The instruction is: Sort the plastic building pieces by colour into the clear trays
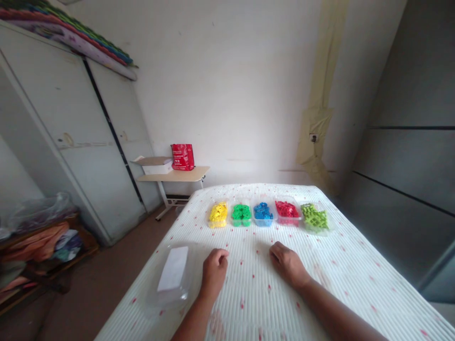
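Note:
My left hand point(214, 269) rests on the padded table cover with its fingers curled into a loose fist, and nothing shows in it. Beside it on the left lies a clear plastic container point(186, 290) with a white paper point(173, 268) in or on it. My right hand point(287, 263) is also curled closed on the cover, with no object visible. Beyond both hands stands a row of clear plastic tubs with small pieces: yellow pieces point(218, 214), green pieces point(241, 214), blue pieces point(263, 213), red pieces point(287, 210) and lime-green pieces point(314, 217).
The white ribbed cover point(249, 303) has red specks. At the back left, a small table point(192, 174) bears a red bag point(183, 157) and a white box point(157, 167). A wooden rack with cloths point(53, 244) is at the far left, near a cabinet point(85, 166).

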### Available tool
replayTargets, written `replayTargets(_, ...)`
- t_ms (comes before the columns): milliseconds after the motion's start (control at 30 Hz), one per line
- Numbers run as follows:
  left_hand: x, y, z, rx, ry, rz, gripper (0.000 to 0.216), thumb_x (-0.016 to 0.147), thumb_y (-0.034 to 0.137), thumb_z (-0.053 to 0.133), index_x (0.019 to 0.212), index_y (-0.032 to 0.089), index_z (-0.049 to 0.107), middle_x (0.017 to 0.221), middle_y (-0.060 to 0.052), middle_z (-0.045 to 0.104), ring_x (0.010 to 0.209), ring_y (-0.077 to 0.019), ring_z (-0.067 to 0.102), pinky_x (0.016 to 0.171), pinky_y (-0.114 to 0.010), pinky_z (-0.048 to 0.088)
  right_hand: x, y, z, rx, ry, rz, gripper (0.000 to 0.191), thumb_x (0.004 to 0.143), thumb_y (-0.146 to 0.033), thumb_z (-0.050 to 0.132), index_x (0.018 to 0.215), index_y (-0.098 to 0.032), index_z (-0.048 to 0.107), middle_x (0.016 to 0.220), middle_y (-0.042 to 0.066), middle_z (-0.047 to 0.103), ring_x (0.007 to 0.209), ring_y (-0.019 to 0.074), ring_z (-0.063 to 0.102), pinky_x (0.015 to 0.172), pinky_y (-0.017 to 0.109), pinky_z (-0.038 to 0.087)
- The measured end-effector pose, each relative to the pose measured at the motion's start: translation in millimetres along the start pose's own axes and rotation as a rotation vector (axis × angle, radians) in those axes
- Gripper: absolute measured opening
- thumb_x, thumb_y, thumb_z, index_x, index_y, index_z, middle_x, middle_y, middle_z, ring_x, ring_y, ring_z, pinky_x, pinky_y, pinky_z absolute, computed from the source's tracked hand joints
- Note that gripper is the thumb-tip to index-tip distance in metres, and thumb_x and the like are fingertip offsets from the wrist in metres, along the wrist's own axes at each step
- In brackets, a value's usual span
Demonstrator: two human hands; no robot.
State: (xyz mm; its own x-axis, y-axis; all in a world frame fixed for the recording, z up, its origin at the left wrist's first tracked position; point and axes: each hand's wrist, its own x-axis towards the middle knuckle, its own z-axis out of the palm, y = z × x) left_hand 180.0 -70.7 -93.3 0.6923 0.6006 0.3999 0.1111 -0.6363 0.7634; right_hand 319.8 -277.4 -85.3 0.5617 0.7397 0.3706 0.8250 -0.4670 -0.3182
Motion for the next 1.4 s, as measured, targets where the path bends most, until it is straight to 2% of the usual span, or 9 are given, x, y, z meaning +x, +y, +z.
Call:
replayTargets(733, 1, 2, -1, -0.023, -0.018, 0.03, 0.019, 0.067, 0.015, 0.044, 0.068, 0.019, 0.062, 0.07, -0.001, 0.064, 0.069, -0.015, 0.06, 0.068, -0.026, 0.047, 2, -1, 0, 0.023, -0.025, 0.035, 0.024, 0.084, -0.015, 0.031, 0.07, -0.018, 0.051, 0.073, 0.002, 0.052, 0.064, 0.012, 0.052, 0.06, 0.023, 0.037)
replayTargets(1100, -1, 1, 0, -0.027, -0.034, 0.033, 0.019, 0.067, 0.01, 0.043, 0.065, 0.019, 0.06, 0.068, -0.002, 0.062, 0.069, -0.015, 0.058, 0.068, -0.026, 0.045, 2, 1, 4, 0.0, -0.023, 0.028, 0.025, 0.085, -0.019, 0.032, 0.071, -0.02, 0.053, 0.073, 0.004, 0.056, 0.064, 0.0142, 0.057, 0.059, 0.024, 0.042)
replayTargets(1167, -2, 2, 0, -0.047, -0.034, 0.03, 0.02, 0.067, 0.008, 0.043, 0.064, 0.019, 0.059, 0.067, -0.002, 0.062, 0.068, -0.0145, 0.058, 0.069, -0.025, 0.045, 5, 3, 9, 0.014, -0.013, 0.03, 0.024, 0.084, -0.019, 0.033, 0.08, -0.022, 0.057, 0.079, 0.005, 0.061, 0.068, 0.0158, 0.06, 0.061, 0.025, 0.045)
replayTargets(1267, -2, 5, -1, -0.089, -0.016, 0.041, 0.021, 0.067, 0.006, 0.042, 0.066, 0.019, 0.059, 0.067, -0.001, 0.062, 0.067, -0.0135, 0.058, 0.068, -0.024, 0.046, 17, -1, 20, 0.074, 0.011, -0.002, 0.03, 0.082, -0.02, 0.037, 0.105, -0.024, 0.056, 0.097, 0.007, 0.065, 0.08, 0.0185, 0.064, 0.068, 0.028, 0.049)
replayTargets(1400, -1, 13, -11, -0.132, 0.065, 0.116, 0.022, 0.072, 0.007, 0.041, 0.073, 0.02, 0.059, 0.072, -0.003, 0.061, 0.069, -0.0127, 0.058, 0.063, -0.02, 0.046, 51, -30, 40, 0.127, -0.012, -0.075, 0.047, 0.08, -0.016, 0.037, 0.126, -0.022, 0.045, 0.102, 0.009, 0.066, 0.082, 0.0186, 0.065, 0.07, 0.029, 0.05)
